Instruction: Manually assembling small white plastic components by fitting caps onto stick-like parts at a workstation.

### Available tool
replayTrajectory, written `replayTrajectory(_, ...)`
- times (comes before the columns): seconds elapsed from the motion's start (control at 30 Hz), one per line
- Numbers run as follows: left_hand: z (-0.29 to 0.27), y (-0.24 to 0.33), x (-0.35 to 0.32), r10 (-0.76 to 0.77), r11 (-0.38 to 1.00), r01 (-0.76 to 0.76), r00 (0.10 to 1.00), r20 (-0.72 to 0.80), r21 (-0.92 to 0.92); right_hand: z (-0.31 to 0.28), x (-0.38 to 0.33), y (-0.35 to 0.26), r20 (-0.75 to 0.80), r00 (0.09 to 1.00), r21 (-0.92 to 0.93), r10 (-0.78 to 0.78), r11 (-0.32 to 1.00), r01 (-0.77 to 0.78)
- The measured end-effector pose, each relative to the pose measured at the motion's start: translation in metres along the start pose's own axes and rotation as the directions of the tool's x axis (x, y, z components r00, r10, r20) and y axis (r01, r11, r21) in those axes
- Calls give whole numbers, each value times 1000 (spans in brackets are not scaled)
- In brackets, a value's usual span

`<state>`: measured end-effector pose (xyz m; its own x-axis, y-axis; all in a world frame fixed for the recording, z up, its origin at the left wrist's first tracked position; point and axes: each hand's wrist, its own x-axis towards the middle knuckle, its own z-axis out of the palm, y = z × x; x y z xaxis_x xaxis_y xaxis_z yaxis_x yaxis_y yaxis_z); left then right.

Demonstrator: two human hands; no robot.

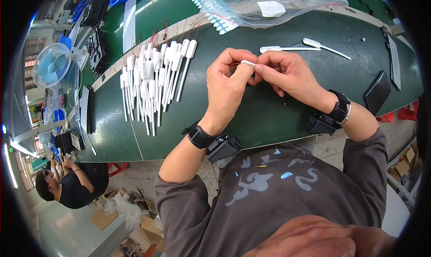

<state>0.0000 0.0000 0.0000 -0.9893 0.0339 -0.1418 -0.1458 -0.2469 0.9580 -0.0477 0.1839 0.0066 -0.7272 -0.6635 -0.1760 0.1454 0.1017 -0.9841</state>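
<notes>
Close together above the green worktop, my left hand [229,79] and my right hand [287,75] meet fingertip to fingertip, both closed. Between them is a small white piece with red wire [247,62]; fingers hide most of it, so its full shape cannot be made out. Just beyond my right hand lie two white sticks with wide flat ends, one [270,48] partly behind the fingers and another [312,43] farther right. To the left of my left hand spreads a pile of similar white sticks [157,73], thin red wires trailing from its far side.
A clear plastic bag [274,8] and a light blue sheet with white tabs [220,21] lie at the far side. A black flat object [378,92] rests at the right edge. A fan [51,65] and a co-worker [74,185] are at left.
</notes>
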Motion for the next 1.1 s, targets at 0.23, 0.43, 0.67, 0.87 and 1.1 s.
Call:
replayTrajectory(0.23, 17, 2, -5, 209, 977, -211, 976, -57, -26, -6, 2, -7, -48, 999, 64, -5, 998, 8)
replayTrajectory(0.43, 7, -6, -1, 387, 914, -357, 909, -156, 192, -8, 1, -10, -67, 997, 124, 41, 992, -32)
replayTrajectory(0.67, -6, 5, 5, 634, 552, -508, 771, 63, 662, -11, 2, -11, -34, 994, 169, 102, 981, -95)
replayTrajectory(0.87, -6, 6, 7, 700, 404, -567, 697, 157, 718, -11, 0, -13, -8, 992, 172, 127, 977, -124)
replayTrajectory(1.1, -6, 8, 5, 690, 404, -559, 706, 160, 724, -10, 0, -11, -3, 993, 139, 114, 984, -113)
